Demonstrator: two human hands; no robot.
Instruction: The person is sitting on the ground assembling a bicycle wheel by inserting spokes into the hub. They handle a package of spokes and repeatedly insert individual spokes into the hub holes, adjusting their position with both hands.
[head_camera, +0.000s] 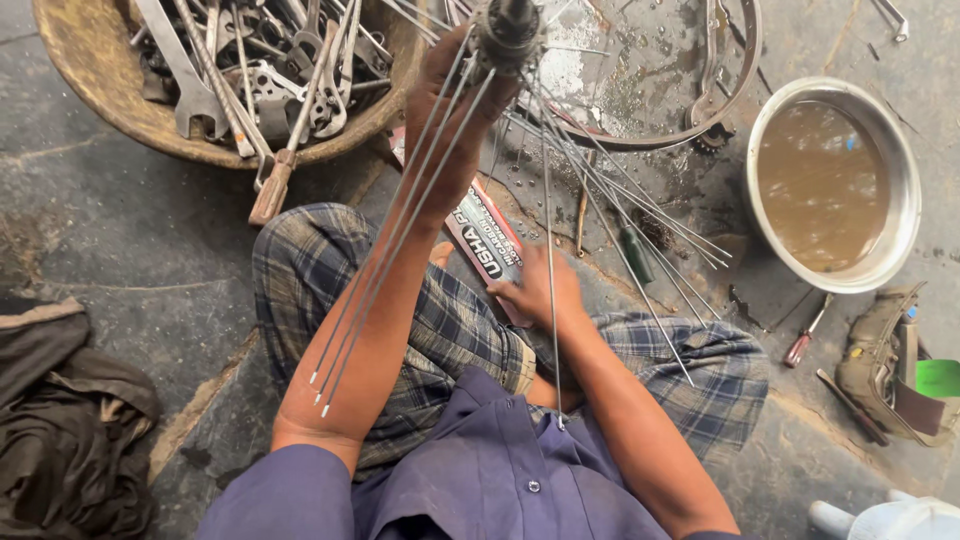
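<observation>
Nearest: blue shirt (480, 470) and checked cloth (440, 330) over the folded legs of a person seated on the stone floor (130, 230).

Right hand (535, 290): low, just above the lap, fingers curled and pressed together around one thin spoke (551, 300) that runs upright past the hand; it lies against a red and white carton (485, 235) resting on the floor by the knee.

Left hand (455, 100): raised, arm stretched forward, fingers closed about the wheel hub (508, 30); individual fingertips are hidden behind the hub. Loose spokes (390, 250) hang from the hub along the left forearm; others (640, 215) fan out to the right over the floor.

Middle ground: green-handled screwdriver (636, 255) on the floor beneath the fanned spokes; red-handled screwdriver (800, 345) further right; worn tan pouch (885, 365) beside a green container (938, 378); dark crumpled cloth (60, 410) at far left.

Further: metal basin (900, 150) holding brown murky water, right. Bare wheel rim (735, 95) lying flat on wet ground behind the hub.

Farthest: rusty shallow pan (80, 80), top left, heaped with spanners (200, 90) and other hand tools; a wooden-handled tool (275, 185) hangs over its edge.
</observation>
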